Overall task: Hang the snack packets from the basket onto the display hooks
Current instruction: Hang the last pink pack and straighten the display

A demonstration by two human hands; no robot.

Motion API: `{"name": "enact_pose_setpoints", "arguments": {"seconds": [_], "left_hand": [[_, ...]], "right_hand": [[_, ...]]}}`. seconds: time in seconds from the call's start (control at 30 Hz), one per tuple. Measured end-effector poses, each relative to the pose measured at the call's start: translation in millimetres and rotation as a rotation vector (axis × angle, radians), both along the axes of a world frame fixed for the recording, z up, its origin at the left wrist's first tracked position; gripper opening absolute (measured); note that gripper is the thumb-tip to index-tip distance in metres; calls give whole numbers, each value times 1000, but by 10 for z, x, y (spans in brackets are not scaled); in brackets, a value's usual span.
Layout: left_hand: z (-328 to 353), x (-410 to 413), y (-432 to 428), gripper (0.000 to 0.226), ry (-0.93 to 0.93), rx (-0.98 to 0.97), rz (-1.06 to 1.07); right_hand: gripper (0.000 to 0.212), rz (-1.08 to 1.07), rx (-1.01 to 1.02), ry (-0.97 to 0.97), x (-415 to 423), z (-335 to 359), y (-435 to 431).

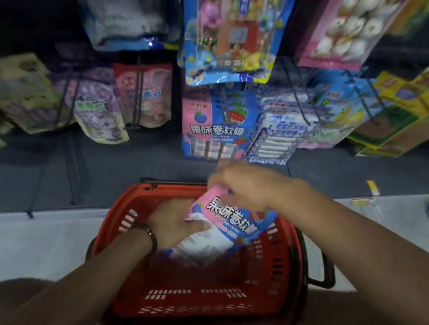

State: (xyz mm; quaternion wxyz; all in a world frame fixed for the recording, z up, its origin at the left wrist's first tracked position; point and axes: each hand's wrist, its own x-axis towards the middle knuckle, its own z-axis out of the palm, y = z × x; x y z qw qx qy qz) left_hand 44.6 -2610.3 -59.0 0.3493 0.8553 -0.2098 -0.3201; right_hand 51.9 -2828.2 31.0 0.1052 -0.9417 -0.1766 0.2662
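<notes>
One packet only: with the right hand [249,186] pinching the pink-and-blue packet [229,217] by its top above the red basket [185,296], left hand [174,223] on the white-backed packet [202,242] beneath (grip too blurred to tell), lift straight, keeping the hang-hole uncovered.

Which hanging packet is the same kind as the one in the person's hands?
The pink-and-blue packet in the lower row's middle, just above the right hand; same white lettering.

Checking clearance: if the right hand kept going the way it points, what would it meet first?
Right hand, gripping the pink packet, points up-left: probably the purple packet hanging beyond the basket; depth unclear.
</notes>
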Motion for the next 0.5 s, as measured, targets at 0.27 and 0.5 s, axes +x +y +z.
{"name": "enact_pose_setpoints", "arguments": {"seconds": [0.27, 0.5], "left_hand": [[229, -31, 149, 24, 134, -389, 484], [328, -105, 81, 25, 330, -524, 554]], "right_hand": [[53, -944, 520, -724, -778, -316, -262], [28, -1017, 1382, 70, -901, -531, -26]]}}
